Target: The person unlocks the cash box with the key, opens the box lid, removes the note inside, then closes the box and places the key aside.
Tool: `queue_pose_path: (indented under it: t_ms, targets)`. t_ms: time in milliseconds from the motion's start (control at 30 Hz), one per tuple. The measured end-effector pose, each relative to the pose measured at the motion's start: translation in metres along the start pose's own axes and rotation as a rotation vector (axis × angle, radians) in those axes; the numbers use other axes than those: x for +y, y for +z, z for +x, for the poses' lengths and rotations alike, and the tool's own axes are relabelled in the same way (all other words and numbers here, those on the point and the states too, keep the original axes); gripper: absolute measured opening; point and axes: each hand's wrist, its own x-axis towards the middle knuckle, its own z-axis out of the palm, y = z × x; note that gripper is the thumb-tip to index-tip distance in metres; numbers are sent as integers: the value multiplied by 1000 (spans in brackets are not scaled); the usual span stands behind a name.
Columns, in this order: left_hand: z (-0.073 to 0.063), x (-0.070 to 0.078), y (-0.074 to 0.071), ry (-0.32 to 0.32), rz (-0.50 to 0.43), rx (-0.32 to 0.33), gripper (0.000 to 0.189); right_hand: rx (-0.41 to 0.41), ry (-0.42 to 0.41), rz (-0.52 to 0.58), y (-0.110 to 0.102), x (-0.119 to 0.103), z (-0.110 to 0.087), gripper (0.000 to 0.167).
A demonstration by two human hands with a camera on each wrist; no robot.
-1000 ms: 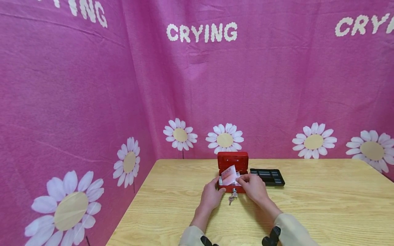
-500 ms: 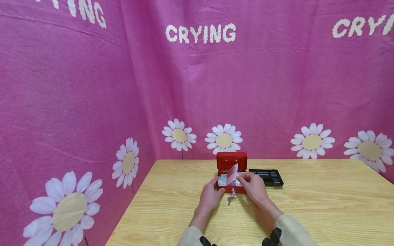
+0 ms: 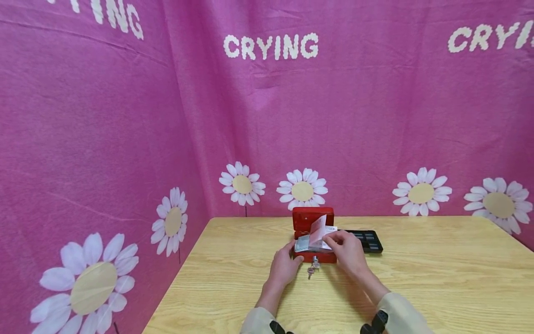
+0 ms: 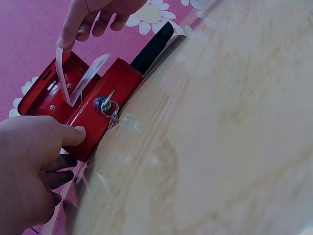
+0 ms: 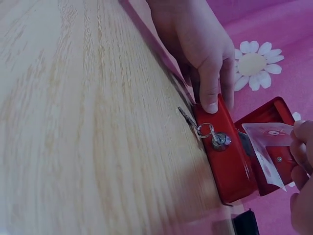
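A red cash box (image 3: 303,257) stands on the table with its lid (image 3: 301,215) raised. My left hand (image 3: 284,266) holds its left end, the thumb pressed on the front wall in the left wrist view. With the fingertips of my right hand (image 3: 349,253), I pinch a pink banknote (image 3: 318,228) over the box; it is bent into a V in both wrist views. A pale green banknote (image 3: 302,243) lies in the left part of the box. Keys (image 5: 204,129) on a ring hang from the lock (image 5: 221,141) at the front.
A black compartment tray (image 3: 377,243) lies on the wooden table (image 3: 438,278), right of the box and partly behind my right hand. A pink curtain (image 3: 359,116) with daisies hangs behind the table and on the left.
My right hand has drawn the pinched banknote up and slightly right; it has swung from leaning flat to standing folded, uncovering the green note. My left hand keeps its hold on the box.
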Motion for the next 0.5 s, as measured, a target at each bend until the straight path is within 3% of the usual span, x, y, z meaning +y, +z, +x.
queue_pose_path:
  t_ms: [333, 500]
  targets:
    - [-1, 0, -1, 9, 12, -3, 55, 74, -63, 25, -11, 2, -3, 12]
    - [-2, 2, -2, 3, 11, -4, 55, 73, -73, 20, -15, 2, -5, 12]
